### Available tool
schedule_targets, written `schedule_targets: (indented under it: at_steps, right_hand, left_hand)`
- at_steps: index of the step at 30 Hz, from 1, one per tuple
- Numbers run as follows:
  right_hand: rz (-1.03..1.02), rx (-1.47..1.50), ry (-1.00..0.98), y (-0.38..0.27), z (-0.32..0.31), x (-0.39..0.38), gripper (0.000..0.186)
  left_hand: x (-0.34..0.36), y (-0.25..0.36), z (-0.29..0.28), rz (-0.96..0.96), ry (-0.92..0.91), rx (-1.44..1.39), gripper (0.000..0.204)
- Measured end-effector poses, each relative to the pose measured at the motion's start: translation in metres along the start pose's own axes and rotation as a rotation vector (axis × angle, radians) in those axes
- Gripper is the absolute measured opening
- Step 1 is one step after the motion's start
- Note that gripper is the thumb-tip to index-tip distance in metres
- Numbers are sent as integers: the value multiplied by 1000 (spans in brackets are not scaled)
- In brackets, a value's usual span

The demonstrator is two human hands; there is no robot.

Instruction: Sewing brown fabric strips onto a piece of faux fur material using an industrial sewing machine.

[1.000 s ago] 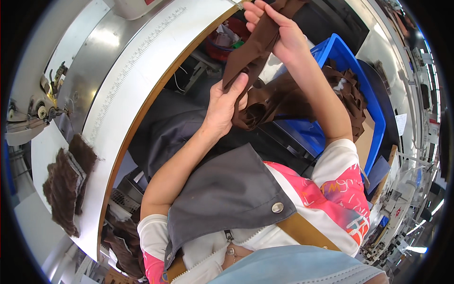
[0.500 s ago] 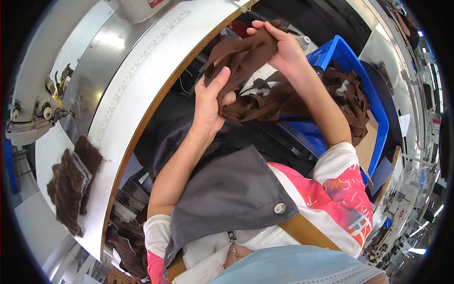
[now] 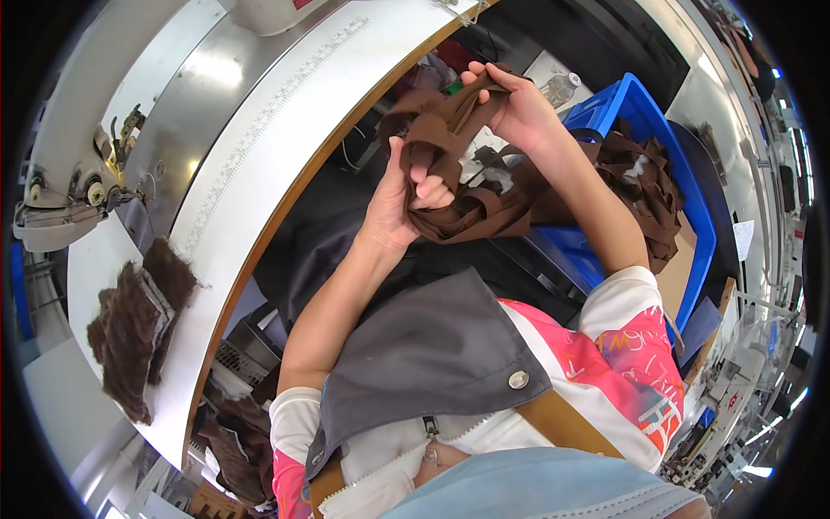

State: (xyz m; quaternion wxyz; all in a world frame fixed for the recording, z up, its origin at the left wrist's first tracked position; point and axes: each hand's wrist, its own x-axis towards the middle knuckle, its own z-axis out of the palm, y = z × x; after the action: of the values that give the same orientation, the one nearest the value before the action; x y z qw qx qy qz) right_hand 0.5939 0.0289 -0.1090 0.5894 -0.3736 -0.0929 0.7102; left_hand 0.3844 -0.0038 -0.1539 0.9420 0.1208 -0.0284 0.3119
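A long bundle of brown fabric strips (image 3: 484,212) stretches between my two hands and trails right toward a blue bin. My left hand (image 3: 406,197) is closed on the lower left part of the bundle, fingers curled through its loops and the thumb pointing up. Higher up and to the right, my right hand (image 3: 521,111) grips the upper end of the strips between thumb and fingers. More brown strips (image 3: 640,186) lie heaped in the blue bin, with a bit of white fluff on them.
The blue bin (image 3: 702,259) stands at my right. On the left is a white table (image 3: 251,156) with a printed ruler and a wooden edge. Dark brown fur pieces (image 3: 138,333) lie on it near a sewing machine (image 3: 82,195). A clear bottle (image 3: 560,88) stands beyond my right hand.
The view has shifted slightly. My left hand's fingers have curled further into the strips, and the loops between my hands have folded differently. Both hands keep their hold.
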Motion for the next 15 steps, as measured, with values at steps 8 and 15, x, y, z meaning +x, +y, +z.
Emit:
schedule_targets:
  at_steps: [8, 15]
  right_hand:
    - [-104, 30, -233, -18, -6, -9, 25]
    - [-155, -33, -156, -3, 3, -26, 23]
  left_hand:
    - [2, 10, 19, 148, 158, 192, 24]
    - [7, 13, 19, 304, 553, 368, 21]
